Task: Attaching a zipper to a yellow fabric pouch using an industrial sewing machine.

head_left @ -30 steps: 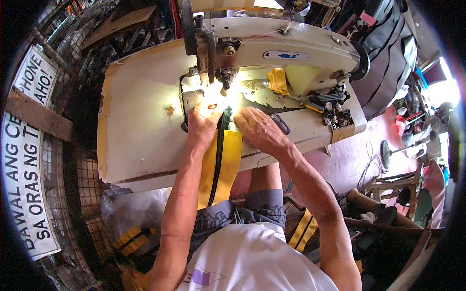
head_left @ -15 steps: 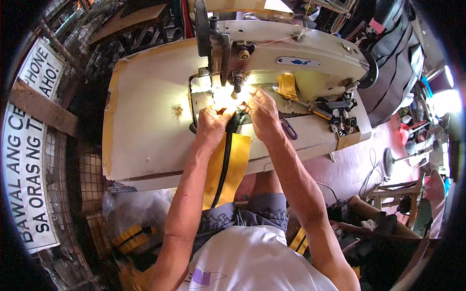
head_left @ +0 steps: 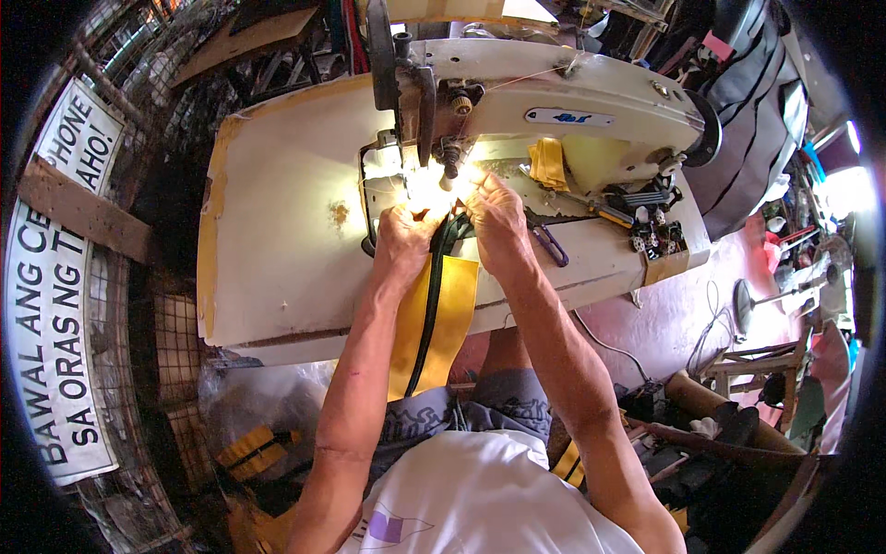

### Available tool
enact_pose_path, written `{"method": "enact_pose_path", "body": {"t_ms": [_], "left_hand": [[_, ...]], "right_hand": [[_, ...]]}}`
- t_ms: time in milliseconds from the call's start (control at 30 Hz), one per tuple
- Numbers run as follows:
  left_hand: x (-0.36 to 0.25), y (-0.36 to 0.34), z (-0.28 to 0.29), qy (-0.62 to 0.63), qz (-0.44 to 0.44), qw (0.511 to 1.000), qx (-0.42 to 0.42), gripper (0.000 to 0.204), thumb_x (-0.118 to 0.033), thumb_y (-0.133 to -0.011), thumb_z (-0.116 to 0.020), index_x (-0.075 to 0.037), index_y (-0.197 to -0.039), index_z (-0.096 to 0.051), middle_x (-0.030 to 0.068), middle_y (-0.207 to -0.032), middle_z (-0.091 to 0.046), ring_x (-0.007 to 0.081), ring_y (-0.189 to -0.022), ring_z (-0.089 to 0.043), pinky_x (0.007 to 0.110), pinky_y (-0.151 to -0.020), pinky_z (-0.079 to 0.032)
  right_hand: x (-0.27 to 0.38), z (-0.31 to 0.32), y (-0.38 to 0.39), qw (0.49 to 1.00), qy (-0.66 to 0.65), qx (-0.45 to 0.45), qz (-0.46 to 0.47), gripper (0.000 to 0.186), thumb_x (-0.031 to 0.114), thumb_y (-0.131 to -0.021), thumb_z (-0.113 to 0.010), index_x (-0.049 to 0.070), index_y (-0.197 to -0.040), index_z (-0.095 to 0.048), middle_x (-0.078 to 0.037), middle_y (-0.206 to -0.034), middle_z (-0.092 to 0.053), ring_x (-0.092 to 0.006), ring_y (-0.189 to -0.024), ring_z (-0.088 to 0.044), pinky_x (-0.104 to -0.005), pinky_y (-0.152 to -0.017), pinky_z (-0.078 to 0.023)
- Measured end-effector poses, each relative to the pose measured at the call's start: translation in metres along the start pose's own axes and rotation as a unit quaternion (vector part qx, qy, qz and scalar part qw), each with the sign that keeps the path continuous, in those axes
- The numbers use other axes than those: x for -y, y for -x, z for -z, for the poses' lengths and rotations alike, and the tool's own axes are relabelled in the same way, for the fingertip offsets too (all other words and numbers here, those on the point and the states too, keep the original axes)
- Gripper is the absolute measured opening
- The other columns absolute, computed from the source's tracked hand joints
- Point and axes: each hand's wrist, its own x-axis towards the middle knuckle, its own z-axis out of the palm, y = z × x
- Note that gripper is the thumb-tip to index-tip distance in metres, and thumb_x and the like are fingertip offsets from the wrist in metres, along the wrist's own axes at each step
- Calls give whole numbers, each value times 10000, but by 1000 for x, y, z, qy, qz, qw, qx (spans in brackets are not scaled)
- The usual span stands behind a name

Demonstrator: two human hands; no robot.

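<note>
A yellow fabric strip with a black zipper down its length hangs from the sewing machine bed toward my lap. My left hand is closed on the strip's upper end, just in front of the needle area. Beside it, my right hand pinches the dark upper part of the same piece, fingertips close under the presser foot bar. Bright lamp glare washes out the fingertips and the needle. The sewing machine spans the table above both hands.
Folded yellow fabric lies under the machine arm. To the right are a purple-handled tool, a screwdriver and a box of small metal parts. More yellow pieces lie low at the left. A wire-mesh wall stands left.
Both hands stay at the needle area, with only small finger shifts. A little more of the dark fabric shows between them. The whole view has shifted slightly.
</note>
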Motion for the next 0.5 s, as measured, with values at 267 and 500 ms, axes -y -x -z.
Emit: {"method": "enact_pose_path", "body": {"t_ms": [267,500], "left_hand": [[-18,5,2,-16,-14,1000,-2,206,-186,-857,-679,11,-905,-711,52,-706,-664,120,-627,-558,327,-601,-456],[-30,9,4,-66,7,998,-16,220,-206,-864,-678,11,-868,-712,34,-673,-649,103,-596,-542,317,-561,-442]], "right_hand": [[6,-8,5,999,-3,-44,12,113,-11,-921,-525,-15,-1007,-599,-27,-895,-635,-84,-755,-559,-222,-663,-465],[6,-6,5,995,90,-30,0,43,15,-927,-546,10,-929,-588,18,-812,-580,-54,-709,-486,-221,-627,-424]]}}
